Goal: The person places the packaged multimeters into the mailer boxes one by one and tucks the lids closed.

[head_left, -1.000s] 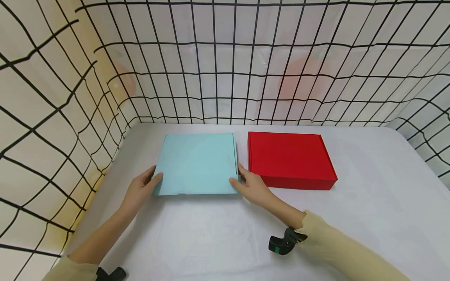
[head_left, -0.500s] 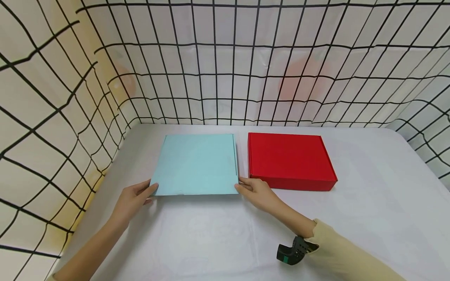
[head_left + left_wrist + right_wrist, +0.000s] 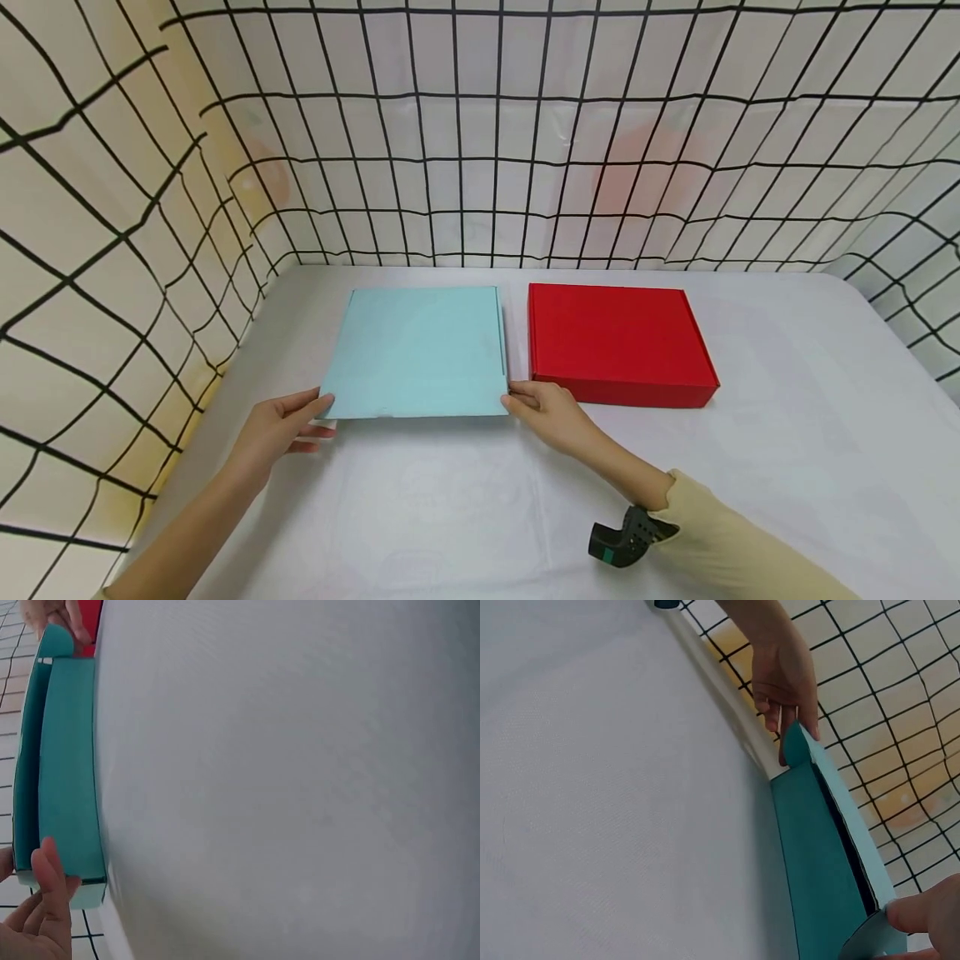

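A light blue cardboard box (image 3: 420, 350) lies on the table, its lid slightly raised along the near edge. At the lid's near left corner my left hand (image 3: 273, 429) pinches the edge, thumb on top. My right hand (image 3: 551, 412) pinches the near right corner the same way. Both wrist views show a dark gap between the lid and the box's front wall (image 3: 71, 772). A rounded side flap (image 3: 797, 746) sticks out beside the left hand, and another rounded flap (image 3: 56, 641) shows by the right hand. The box's inside is hidden.
A closed red box (image 3: 618, 333) lies just right of the blue one, close to my right hand. White cloth covers the table (image 3: 450, 508). Black wire grid (image 3: 480, 158) stands along the back and both sides.
Both hands have slid toward me along the box's sides to the near corners of the lid. The two boxes have stayed in place.
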Demonstrator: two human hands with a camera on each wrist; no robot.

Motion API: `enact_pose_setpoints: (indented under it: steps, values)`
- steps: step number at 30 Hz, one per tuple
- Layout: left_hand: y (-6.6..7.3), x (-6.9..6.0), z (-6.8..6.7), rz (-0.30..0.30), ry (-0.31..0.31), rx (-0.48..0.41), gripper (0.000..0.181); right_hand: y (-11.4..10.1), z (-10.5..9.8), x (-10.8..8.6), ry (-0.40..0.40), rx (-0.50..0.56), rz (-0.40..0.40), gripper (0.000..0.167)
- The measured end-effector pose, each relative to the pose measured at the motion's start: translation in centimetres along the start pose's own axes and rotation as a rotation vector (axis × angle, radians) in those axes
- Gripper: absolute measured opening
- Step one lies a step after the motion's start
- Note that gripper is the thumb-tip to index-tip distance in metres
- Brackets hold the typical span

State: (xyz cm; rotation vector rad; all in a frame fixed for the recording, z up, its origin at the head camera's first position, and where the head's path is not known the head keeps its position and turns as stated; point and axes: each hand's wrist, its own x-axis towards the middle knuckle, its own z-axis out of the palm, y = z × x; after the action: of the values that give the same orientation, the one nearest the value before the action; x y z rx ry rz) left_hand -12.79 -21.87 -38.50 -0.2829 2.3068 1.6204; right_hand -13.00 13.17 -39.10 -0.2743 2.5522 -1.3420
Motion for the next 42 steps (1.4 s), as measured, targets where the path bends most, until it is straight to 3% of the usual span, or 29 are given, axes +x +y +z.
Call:
enact_pose_setpoints:
  steps: [7,14,21,27,35,42]
  values:
    - [-0.32,0.05,-0.04,0.033,0.032,0.046,0.066,0.07,0.14,-0.04,0.003,0.023,0.025,0.046]
    - [-0.18,-0.03,-0.02,0.043,0.017,0.091,0.067,-0.01,-0.16,-0.21,-0.019,0.083,0.066,0.046]
    - [0.08,-0.15,-0.09,0.050,0.011,0.119,0.067,-0.20,-0.44,-0.23,-0.070,0.192,0.100,0.047]
    - [-0.10,-0.04,-0.14,0.046,0.008,0.129,0.068,0.16,-0.63,-0.02,-0.129,0.226,0.110,0.047]
    - [-0.07,0.03,-0.17,0.043,0.012,0.147,0.069,0.32,-0.62,0.06,-0.156,0.383,0.145,0.045]
    - [-0.04,0.12,-0.14,0.046,0.013,0.143,0.069,0.26,-0.34,-0.20,-0.117,0.322,0.146,0.049]
